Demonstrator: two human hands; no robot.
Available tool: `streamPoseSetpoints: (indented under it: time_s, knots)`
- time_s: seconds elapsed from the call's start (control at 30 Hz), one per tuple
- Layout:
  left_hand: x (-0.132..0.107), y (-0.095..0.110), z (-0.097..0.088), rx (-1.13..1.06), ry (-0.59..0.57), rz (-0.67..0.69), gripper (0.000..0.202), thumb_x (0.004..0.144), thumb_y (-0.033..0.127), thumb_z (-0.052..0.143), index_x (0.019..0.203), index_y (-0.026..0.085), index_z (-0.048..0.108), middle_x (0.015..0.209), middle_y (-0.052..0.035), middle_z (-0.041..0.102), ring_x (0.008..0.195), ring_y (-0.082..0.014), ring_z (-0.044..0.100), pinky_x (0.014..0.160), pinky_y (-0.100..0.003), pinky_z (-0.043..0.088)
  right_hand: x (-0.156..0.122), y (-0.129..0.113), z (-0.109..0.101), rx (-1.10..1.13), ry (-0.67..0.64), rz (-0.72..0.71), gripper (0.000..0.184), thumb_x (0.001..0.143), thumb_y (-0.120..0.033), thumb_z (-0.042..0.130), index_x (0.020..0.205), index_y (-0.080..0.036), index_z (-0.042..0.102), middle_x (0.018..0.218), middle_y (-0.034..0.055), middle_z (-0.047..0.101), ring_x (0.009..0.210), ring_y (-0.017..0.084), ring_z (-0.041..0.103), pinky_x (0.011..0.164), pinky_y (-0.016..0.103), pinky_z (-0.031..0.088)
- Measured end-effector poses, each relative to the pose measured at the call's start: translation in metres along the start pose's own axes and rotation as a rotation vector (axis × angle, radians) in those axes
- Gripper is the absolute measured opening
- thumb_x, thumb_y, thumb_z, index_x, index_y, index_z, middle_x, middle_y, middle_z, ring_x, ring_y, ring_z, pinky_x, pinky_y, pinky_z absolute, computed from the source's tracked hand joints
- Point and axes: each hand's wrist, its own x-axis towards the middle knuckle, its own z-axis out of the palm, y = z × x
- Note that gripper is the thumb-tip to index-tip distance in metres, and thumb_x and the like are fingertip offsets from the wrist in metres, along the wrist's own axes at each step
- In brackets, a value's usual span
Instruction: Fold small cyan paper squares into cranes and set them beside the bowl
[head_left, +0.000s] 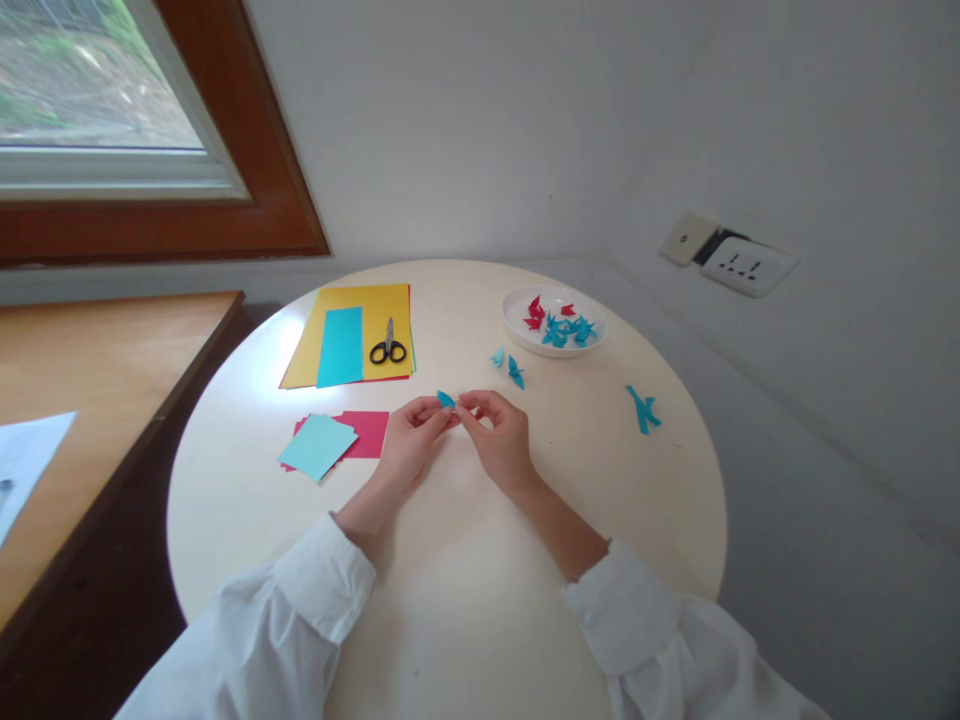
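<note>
Both my hands meet over the middle of a round cream table [450,600]. My left hand [409,440] and my right hand [499,435] pinch a small folded piece of blue paper [446,400] between their fingertips, fingers closed on it. Just beyond lie two small folded blue paper pieces [510,367]. A white dish [517,325] at the back right holds several small red and blue folded paper figures. Another blue folded piece [643,410] lies alone at the right.
Yellow sheets [375,305] with a light-blue strip [340,346] and black scissors [388,346] lie at the back left. Red and light-blue squares [319,445] sit nearer. A wooden ledge [90,380] stands left, a wall socket [746,265] right.
</note>
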Motion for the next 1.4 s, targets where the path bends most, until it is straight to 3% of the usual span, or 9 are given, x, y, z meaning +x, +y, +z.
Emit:
streamPoseSetpoints:
  time_s: [0.2,0.43,0.7,0.87,1.1,1.4]
  knots:
    - [0.000,0.003,0.000,0.015,0.020,-0.007,0.021,0.058,0.026,0.075,0.068,0.013,0.062,0.067,-0.0010,0.066,0.068,-0.0117,0.062,0.079,-0.030,0.048,0.002,0.004,0.001,0.176,-0.008,0.150,0.012,0.065,-0.025,0.064,0.073,-0.017,0.063,0.073,0.0030,0.066,0.069,0.015,0.061,0.063,0.027,0.048]
    - [0.004,-0.004,-0.006,0.099,0.009,0.052,0.020,0.059,0.026,0.074,0.065,0.014,0.060,0.061,0.0007,0.062,0.062,-0.0096,0.058,0.068,-0.025,0.048,0.002,0.003,0.000,0.242,-0.084,0.231,0.020,0.060,-0.026,0.068,0.077,-0.018,0.062,0.078,0.0023,0.065,0.074,0.015,0.061,0.063,0.026,0.049]
    - [0.001,0.001,-0.001,0.006,-0.029,-0.003,0.026,0.058,0.029,0.075,0.077,0.016,0.065,0.069,-0.0003,0.065,0.066,-0.0111,0.059,0.071,-0.028,0.048,0.006,0.003,0.000,0.383,-0.080,0.336,0.021,0.055,-0.024,0.069,0.073,-0.019,0.061,0.072,0.0003,0.065,0.067,0.014,0.061,0.064,0.027,0.050]
    - [0.002,0.000,-0.005,0.125,0.003,0.060,0.020,0.062,0.030,0.072,0.073,0.015,0.066,0.074,-0.0019,0.065,0.073,-0.0119,0.057,0.072,-0.026,0.045,0.004,0.002,-0.001,0.337,-0.084,0.330,0.021,0.056,-0.025,0.070,0.073,-0.019,0.060,0.072,0.0003,0.065,0.067,0.013,0.061,0.065,0.027,0.049]
    - [0.005,-0.004,-0.009,0.234,0.009,0.138,0.016,0.064,0.030,0.070,0.069,0.016,0.064,0.066,0.0008,0.061,0.062,-0.0093,0.051,0.060,-0.021,0.039,0.002,0.001,-0.002,0.237,-0.110,0.240,0.018,0.060,-0.026,0.068,0.074,-0.018,0.061,0.073,0.0019,0.066,0.069,0.014,0.062,0.061,0.025,0.048]
    - [0.002,0.004,-0.002,0.132,0.031,0.011,0.026,0.057,0.035,0.074,0.072,0.015,0.068,0.071,-0.0021,0.066,0.065,-0.0112,0.055,0.063,-0.023,0.042,0.002,0.005,-0.002,0.227,-0.137,0.220,0.020,0.062,-0.028,0.068,0.078,-0.018,0.062,0.076,0.0029,0.067,0.069,0.014,0.062,0.063,0.026,0.049]
